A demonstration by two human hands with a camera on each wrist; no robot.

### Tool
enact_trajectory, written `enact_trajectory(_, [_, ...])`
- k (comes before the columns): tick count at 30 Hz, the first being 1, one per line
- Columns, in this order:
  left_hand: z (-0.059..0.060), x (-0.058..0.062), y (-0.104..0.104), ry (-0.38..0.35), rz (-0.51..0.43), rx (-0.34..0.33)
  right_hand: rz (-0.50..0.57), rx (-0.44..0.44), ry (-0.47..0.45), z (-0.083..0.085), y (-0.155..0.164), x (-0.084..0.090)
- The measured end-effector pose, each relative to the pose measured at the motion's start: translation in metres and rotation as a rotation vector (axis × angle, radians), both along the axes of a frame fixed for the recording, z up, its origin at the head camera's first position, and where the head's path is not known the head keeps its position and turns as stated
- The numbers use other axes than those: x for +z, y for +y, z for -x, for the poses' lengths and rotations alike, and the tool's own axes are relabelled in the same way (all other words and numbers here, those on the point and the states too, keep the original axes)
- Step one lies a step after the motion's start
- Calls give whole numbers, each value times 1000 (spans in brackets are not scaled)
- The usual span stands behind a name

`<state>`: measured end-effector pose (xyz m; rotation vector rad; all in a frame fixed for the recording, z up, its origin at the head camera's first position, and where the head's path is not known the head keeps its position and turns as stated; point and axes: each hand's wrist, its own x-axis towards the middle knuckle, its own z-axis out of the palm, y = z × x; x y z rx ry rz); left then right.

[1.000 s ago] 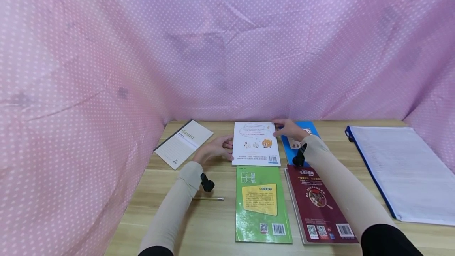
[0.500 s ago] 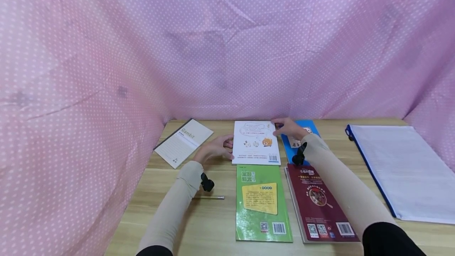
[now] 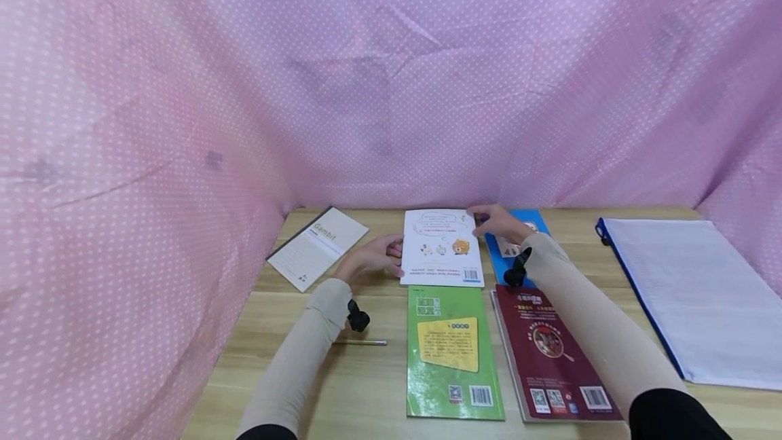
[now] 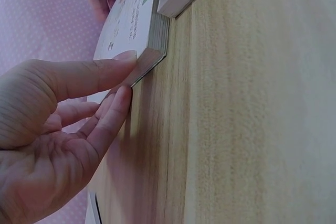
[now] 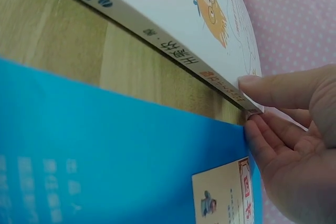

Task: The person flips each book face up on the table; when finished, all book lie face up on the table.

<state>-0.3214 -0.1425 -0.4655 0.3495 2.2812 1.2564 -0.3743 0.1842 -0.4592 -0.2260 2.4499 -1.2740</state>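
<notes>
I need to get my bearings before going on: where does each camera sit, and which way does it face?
Head: above the wooden table, looking forward and down at the books and pink cloth; both sleeved forearms and hands show.
Left wrist: low at the table, facing the white book; the left hand, thumb on its edge.
Right wrist: low beside the blue book, facing the white book's spine; the right hand pinches its corner.
Shared: all three show the white book.
</notes>
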Motion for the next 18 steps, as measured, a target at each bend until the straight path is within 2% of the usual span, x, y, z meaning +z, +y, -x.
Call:
enact_trajectory(9, [-1, 2, 1, -6, 20, 9, 99, -27, 1, -4, -1, 4])
enact_trajectory(18, [-1, 3, 1, -13, 11, 4, 221, -70, -46, -5, -2, 10])
